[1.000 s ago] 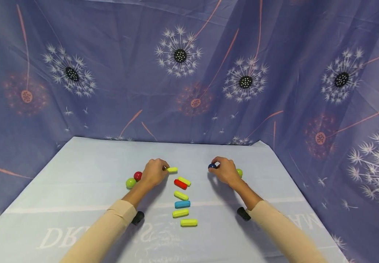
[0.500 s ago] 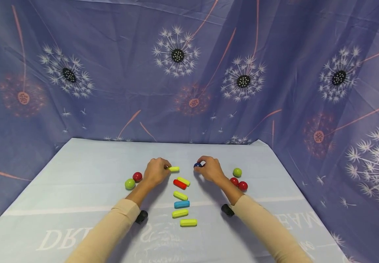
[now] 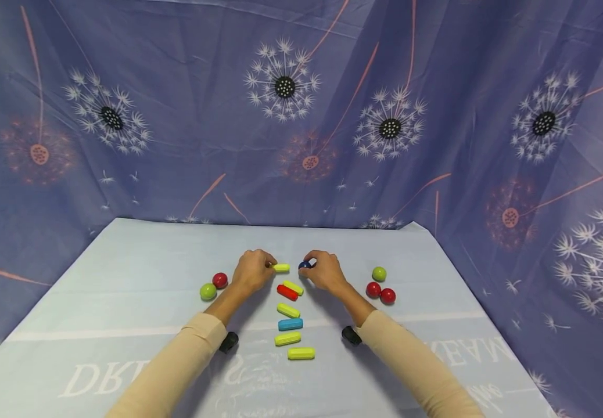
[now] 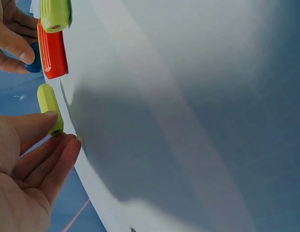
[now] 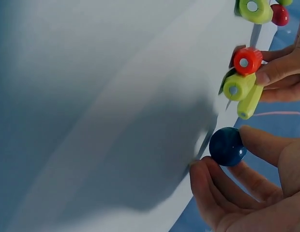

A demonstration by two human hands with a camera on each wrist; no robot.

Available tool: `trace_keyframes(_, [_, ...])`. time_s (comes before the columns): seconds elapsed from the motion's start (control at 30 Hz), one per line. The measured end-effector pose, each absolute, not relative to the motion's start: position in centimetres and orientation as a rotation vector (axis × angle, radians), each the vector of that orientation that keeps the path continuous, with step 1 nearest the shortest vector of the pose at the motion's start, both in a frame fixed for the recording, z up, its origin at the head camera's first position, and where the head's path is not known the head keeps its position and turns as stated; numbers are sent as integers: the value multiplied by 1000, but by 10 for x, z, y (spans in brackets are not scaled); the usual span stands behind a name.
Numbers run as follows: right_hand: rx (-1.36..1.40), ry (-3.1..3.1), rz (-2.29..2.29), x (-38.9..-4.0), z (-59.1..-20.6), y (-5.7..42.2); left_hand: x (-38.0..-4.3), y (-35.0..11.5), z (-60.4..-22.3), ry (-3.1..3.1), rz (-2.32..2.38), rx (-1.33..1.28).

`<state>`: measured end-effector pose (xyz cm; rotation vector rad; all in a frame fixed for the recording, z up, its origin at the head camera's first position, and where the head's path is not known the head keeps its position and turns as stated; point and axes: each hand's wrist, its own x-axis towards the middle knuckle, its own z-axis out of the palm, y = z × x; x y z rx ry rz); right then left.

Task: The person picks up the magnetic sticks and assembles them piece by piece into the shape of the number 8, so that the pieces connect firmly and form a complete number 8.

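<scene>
Right hand (image 3: 326, 270), pinching blue ball (image 5: 227, 147), has narrowed the gap to yellow stick (image 3: 282, 267) pinched by left hand (image 3: 251, 271).

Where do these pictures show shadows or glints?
Head view: soft shadows on the pale tablecloth near the left hand and right hand; left wrist view: a broad shadow across it; right wrist view: similar shadow, plus a small glint on the blue ball.

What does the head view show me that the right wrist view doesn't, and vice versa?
Only the head view: the blue block and both sleeves.
Only the right wrist view: the pale disc in the end of the red block.
Both: that red block, the left hand pinching a yellow block, and the right hand holding the blue ball.
</scene>
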<state>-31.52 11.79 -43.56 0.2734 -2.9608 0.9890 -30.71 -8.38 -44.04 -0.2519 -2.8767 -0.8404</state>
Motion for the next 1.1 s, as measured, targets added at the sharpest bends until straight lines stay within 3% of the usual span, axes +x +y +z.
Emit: trace_keyframes(1.1, [283, -2925, 994, -316, -444, 105, -307, -76, -442, -2889, -784, -259])
